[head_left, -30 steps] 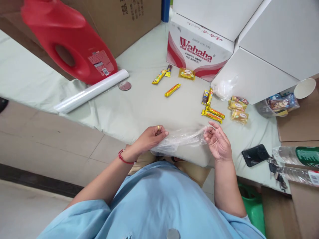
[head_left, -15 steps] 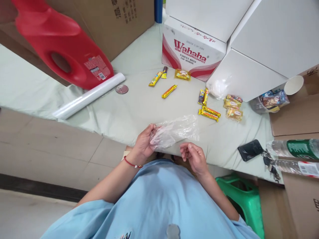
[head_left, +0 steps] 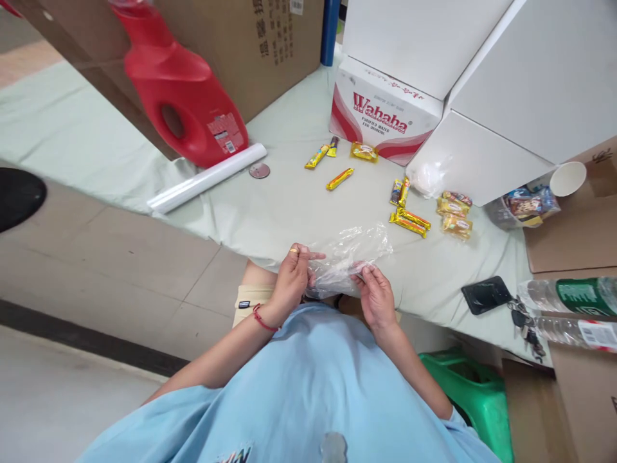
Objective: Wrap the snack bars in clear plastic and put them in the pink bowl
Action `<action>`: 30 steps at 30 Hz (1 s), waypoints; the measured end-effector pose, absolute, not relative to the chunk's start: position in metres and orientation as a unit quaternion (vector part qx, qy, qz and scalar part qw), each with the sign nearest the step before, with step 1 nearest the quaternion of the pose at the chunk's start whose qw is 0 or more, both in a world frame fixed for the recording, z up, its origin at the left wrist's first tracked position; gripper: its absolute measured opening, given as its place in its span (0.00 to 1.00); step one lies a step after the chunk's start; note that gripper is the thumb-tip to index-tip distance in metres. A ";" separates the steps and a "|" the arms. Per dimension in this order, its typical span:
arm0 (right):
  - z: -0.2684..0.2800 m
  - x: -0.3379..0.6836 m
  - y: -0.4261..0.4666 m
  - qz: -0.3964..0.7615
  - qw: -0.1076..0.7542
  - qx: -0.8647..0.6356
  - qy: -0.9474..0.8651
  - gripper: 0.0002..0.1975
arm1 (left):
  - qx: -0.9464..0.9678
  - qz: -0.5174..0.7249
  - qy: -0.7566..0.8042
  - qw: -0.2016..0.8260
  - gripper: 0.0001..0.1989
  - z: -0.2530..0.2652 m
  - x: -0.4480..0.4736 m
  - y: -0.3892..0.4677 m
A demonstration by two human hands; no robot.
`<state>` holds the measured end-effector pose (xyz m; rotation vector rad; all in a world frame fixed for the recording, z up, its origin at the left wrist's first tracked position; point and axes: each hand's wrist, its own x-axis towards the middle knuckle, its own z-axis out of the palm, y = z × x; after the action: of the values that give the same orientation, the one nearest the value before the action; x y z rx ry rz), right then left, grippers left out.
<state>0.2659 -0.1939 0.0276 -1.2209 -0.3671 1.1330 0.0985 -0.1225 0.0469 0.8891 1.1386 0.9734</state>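
Observation:
A clear plastic bag (head_left: 344, 257) is stretched between my hands at the table's near edge. My left hand (head_left: 296, 273) pinches its left side, with the index finger pointing across the film. On the other side, my right hand (head_left: 376, 292) grips the bag between thumb and fingers. Beyond the bag lie two yellow snack bars (head_left: 409, 222) side by side, with a pair of small wrapped snacks (head_left: 399, 192) just behind them. Another yellow bar (head_left: 340, 179) rests alone farther left. Yellow-wrapped cakes (head_left: 457, 225) sit to the right.
A red detergent jug (head_left: 193, 96) and a white plastic-film roll (head_left: 207, 179) stand and lie at left. The Wahaha carton (head_left: 380, 116) is at the back. Right are a black phone (head_left: 486, 295), keys (head_left: 523, 321) and plastic bottles (head_left: 573, 294). A green stool (head_left: 475, 392) is below.
My right hand has moved up and left and taken hold of the bag. The left index finger now extends over it. The view has shifted a little to the left.

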 end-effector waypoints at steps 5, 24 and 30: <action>0.027 0.283 -0.199 0.502 0.671 -0.533 -0.117 0.16 | 0.485 0.407 0.549 0.545 0.19 0.031 0.090 -0.113; 0.019 0.345 -0.134 0.335 0.539 -0.732 -0.245 0.23 | 0.649 0.267 0.568 0.431 0.14 0.027 0.097 -0.021; 0.010 0.343 -0.145 0.372 0.495 -0.749 -0.234 0.24 | 0.609 0.234 0.600 0.463 0.16 0.019 0.096 -0.025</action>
<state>0.3432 -0.1452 0.0101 -1.8156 -0.5677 0.9028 0.0961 -0.0249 0.0186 1.4974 1.4758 0.5746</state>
